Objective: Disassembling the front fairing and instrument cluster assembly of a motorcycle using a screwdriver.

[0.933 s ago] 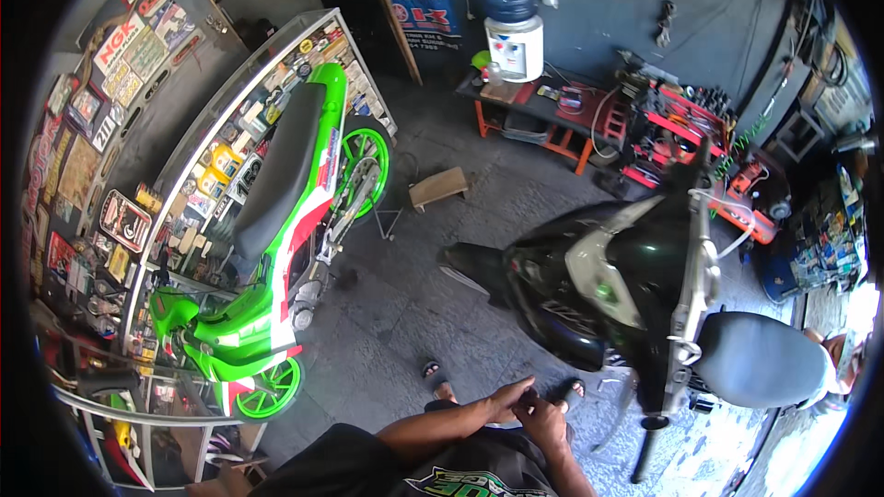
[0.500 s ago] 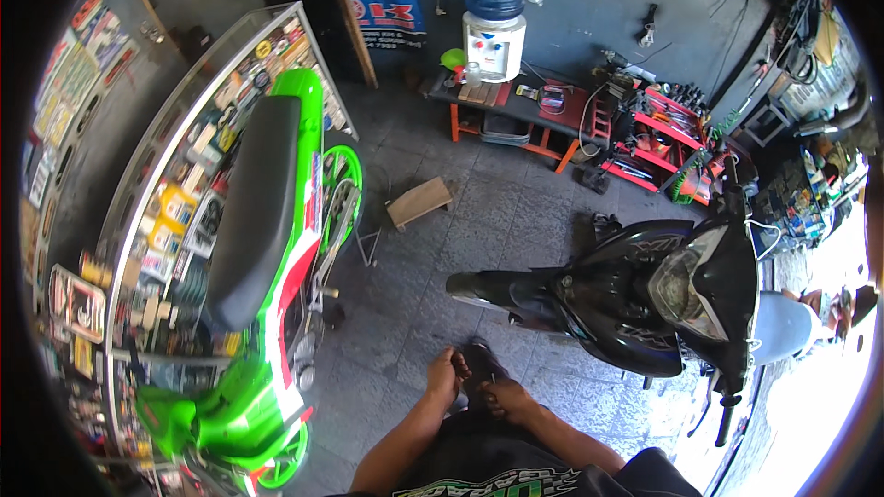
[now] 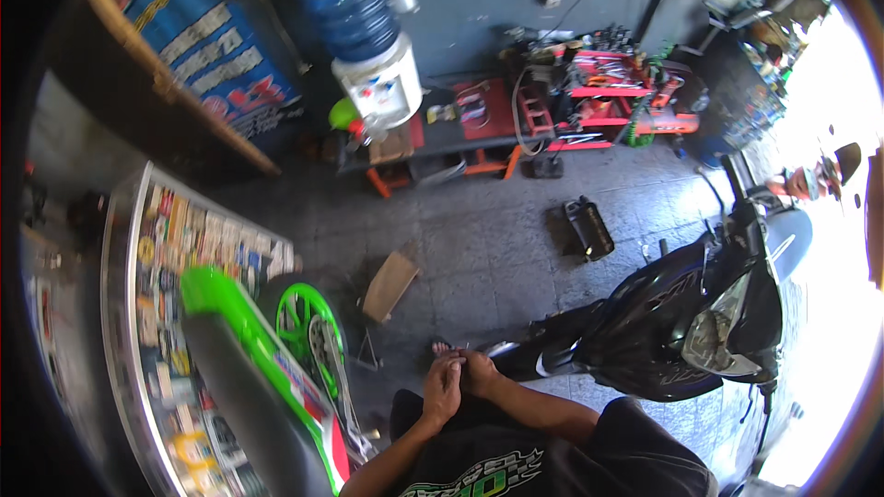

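My left hand and my right hand meet in front of my dark shirt, fingertips touching. The left one's fingers are pressed together and curled. On the right the fingers are closed, with a thin sliver of something showing at their tips, too small to name. Just beyond my hands, part of a foot shows on the floor. Closest on the right is the front wheel end of a black motorbike. To my left stands a green motorbike with a black seat.
A glass display case full of small goods runs along the left. A wooden block and a black tray lie on the tiled floor. By the back wall are a low bench, a water dispenser and a red tool rack.
My hands, apart before, have come together. My view has turned and shifted toward the back wall; more of the blue banner and the black floor tray now show.
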Action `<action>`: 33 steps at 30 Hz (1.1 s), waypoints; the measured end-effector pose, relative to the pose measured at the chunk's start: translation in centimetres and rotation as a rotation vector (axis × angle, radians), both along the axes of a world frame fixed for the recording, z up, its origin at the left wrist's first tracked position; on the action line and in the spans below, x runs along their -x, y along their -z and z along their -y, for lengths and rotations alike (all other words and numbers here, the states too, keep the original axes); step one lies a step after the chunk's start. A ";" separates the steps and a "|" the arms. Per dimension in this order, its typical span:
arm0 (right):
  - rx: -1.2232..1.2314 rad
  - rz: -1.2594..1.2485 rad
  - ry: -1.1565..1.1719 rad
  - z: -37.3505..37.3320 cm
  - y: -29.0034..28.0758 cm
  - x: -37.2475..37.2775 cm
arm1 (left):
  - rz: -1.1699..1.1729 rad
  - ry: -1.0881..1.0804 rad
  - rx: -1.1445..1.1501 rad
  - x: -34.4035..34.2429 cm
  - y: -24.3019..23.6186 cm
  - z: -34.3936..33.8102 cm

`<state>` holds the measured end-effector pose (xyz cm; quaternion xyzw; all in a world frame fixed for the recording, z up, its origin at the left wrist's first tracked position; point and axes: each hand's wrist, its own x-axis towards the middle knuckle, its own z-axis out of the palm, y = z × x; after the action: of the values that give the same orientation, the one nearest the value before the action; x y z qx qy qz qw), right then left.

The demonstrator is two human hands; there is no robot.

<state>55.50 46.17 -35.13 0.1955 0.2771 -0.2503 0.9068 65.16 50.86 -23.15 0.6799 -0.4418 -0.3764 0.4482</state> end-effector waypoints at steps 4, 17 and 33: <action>0.110 -0.384 -0.060 8.4 -4.9 0.9 | 0.056 0.234 -0.007 -3.3 -0.5 8.7; -0.142 -0.825 0.762 32.0 12.4 18.1 | 0.450 0.469 -0.720 -18.8 14.5 36.2; -0.668 -0.969 1.093 44.0 30.8 34.5 | 0.518 0.645 -1.114 -4.8 12.6 61.4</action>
<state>21.03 2.16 -65.98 0.4341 0.5651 -0.6199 0.3284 69.91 -10.51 -35.70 0.7114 -0.4554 -0.4872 -0.2216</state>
